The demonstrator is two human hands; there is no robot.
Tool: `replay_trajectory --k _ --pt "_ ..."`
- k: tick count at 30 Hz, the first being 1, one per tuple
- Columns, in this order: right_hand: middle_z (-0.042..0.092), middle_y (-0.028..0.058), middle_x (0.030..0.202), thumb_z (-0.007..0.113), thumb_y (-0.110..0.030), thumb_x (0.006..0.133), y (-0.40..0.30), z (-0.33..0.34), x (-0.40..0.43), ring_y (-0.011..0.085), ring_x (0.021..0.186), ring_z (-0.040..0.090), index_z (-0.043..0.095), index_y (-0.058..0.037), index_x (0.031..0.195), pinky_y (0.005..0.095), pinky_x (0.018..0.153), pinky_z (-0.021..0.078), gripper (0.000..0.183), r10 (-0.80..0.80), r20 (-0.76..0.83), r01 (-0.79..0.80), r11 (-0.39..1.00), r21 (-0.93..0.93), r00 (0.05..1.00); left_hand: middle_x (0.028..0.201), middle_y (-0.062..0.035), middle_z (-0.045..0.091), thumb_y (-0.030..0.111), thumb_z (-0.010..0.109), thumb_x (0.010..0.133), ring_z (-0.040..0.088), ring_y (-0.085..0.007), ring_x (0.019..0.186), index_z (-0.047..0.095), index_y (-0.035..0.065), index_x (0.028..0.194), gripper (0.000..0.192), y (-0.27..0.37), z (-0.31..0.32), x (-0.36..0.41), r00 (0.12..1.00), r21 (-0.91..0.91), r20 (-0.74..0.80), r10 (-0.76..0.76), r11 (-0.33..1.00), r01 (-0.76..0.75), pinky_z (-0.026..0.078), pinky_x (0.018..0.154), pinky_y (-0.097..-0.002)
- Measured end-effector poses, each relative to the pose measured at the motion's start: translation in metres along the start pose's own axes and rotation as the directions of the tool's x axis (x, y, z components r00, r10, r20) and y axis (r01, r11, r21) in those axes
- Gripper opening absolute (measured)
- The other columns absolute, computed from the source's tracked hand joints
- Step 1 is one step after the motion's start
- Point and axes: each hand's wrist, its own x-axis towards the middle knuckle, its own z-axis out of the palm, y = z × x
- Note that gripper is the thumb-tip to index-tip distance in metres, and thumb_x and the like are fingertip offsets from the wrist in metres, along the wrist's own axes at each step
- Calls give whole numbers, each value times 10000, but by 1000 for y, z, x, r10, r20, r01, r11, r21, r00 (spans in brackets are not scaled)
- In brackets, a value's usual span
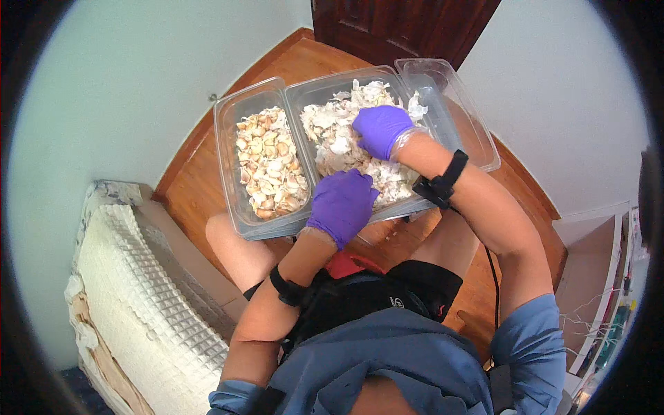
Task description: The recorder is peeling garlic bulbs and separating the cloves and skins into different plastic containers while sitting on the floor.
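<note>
Both of my hands wear purple gloves. My left hand [343, 206] rests with curled fingers at the near left edge of the middle clear plastic container [316, 93], against the pile of papery garlic skins [337, 122]. Farther in, my right hand [381, 129] reaches down into the same skins from the right, its fingertips hidden. Whether either hand grips anything cannot be made out. To the left, a clear plastic container [226, 129] holds many garlic cloves [270, 155]. A third clear container [441, 109] stands on the right, with a few skins at its left rim.
A dark wooden door [399, 26] stands beyond the containers, between pale walls. A cream quilted cushion [150, 311] lies at the left. White shelving [596, 280] with thin wires is at the right. My bare knees are under the containers, above a wood floor [192, 181].
</note>
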Motion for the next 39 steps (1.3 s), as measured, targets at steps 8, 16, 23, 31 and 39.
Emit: replay_trajectory --k 8,16,23,31,39 --pt "704 160 1002 745 -354 742 -9 10 9 367 961 673 694 -92 1064 455 834 535 418 -33 377 67 995 -78 926 928 -171 645 308 547 941 641 -351 855 634 49 968 274 -3 4 0 999 7 -43 -7 1000 7 505 763 -474" --pt "644 228 1213 684 -482 788 11 -23 -36 364 1114 628 598 -17 1282 402 959 494 683 213 26 -206 896 394 977 1151 -254 605 275 627 927 607 -404 1055 495 -57 1280 502 4 1 11 860 -510 -255 -442 817 269 488 905 -463" --pt "699 168 877 681 -372 841 -3 -9 -58 282 810 672 694 -13 993 370 761 521 391 353 97 -305 600 740 931 1290 -282 559 338 694 878 562 -404 1191 444 -64 1363 678 -2 3 28 910 -565 -131 -394 784 258 466 979 -428" --pt "683 166 807 687 -268 846 4 19 -68 333 743 668 676 -22 909 416 699 519 254 522 -97 -256 563 786 847 1298 -260 560 261 738 863 571 -341 1198 438 -76 1373 681 -14 8 32 896 -624 -122 -428 735 266 455 1010 -388" --pt "664 149 896 733 -309 844 -4 12 -86 341 772 655 667 -58 908 426 690 518 268 415 -369 -112 776 621 832 1232 -194 599 250 786 832 595 -201 1065 381 -105 1402 784 -25 -4 30 859 -855 102 -502 397 334 507 872 -319"
